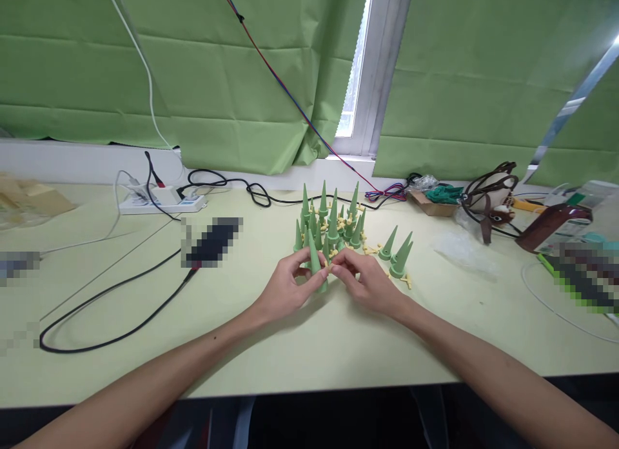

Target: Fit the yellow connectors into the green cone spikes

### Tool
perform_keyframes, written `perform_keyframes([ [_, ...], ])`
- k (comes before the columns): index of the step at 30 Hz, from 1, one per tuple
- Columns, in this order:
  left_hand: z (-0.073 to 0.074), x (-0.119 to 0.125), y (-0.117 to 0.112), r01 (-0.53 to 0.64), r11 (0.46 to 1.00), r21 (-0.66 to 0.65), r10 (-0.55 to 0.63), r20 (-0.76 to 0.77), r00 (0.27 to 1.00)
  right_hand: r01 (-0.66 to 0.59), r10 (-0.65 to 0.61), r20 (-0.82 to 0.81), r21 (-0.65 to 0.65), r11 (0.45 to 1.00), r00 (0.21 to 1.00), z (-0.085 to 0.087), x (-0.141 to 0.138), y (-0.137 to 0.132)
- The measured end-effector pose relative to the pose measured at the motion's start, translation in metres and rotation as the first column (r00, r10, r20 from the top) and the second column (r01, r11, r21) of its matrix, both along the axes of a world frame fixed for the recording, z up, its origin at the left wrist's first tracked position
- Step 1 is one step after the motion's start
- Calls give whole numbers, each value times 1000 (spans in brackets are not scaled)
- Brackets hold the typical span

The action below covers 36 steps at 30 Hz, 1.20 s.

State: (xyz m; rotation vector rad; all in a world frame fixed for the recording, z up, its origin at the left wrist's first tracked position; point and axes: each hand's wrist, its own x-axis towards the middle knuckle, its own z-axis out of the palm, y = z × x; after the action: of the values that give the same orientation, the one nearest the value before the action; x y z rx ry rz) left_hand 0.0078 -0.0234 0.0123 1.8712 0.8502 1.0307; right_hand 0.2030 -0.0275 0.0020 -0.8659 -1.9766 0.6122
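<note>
My left hand [289, 282] is wrapped round a green cone [314, 255], which stands nearly upright with its tip leaning slightly left. Thumb and fingers of my right hand [363, 280] pinch a small yellow piece [329, 268] at the cone's right side, mostly hidden by the fingertips. Behind both hands, several similar green cones [333, 220] stand in a cluster with small yellow branched pieces [372, 249] among them. To the right of my right hand are a few more cones [399, 260], with yellow bits at their bases.
A power strip [164, 202] lies at the back left, near a dark device [213, 242] with a looping black cable [97, 349]. At the right are a small cardboard box [430, 204], a clear plastic bag [467, 255] and a tipped brown bottle [554, 228]. Green curtains [232, 81] hang behind.
</note>
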Motion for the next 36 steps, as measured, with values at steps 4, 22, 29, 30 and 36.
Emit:
perform_keyframes([
  [4, -1, 0, 0, 3, 1000, 12, -3, -12, 1000, 4, -4, 10, 19, 1000, 1000, -1, 0, 0],
  [22, -2, 1, -1, -28, 983, 180, 53, -137, 989, 20, -23, 69, 35, 999, 997, -4, 1, 2],
  [29, -2, 1, -1, -17, 966, 256, 54, -137, 989, 23, -25, 60, 25, 999, 998, -5, 1, 3],
  [30, -2, 1, -1, -20, 964, 264, 58, -135, 989, 25, -26, 57, 26, 999, 998, -5, 1, 3],
  [36, -3, 1, -1, -15, 958, 287, 54, -128, 990, 35, -37, 69, 31, 999, 997, -4, 0, 1],
])
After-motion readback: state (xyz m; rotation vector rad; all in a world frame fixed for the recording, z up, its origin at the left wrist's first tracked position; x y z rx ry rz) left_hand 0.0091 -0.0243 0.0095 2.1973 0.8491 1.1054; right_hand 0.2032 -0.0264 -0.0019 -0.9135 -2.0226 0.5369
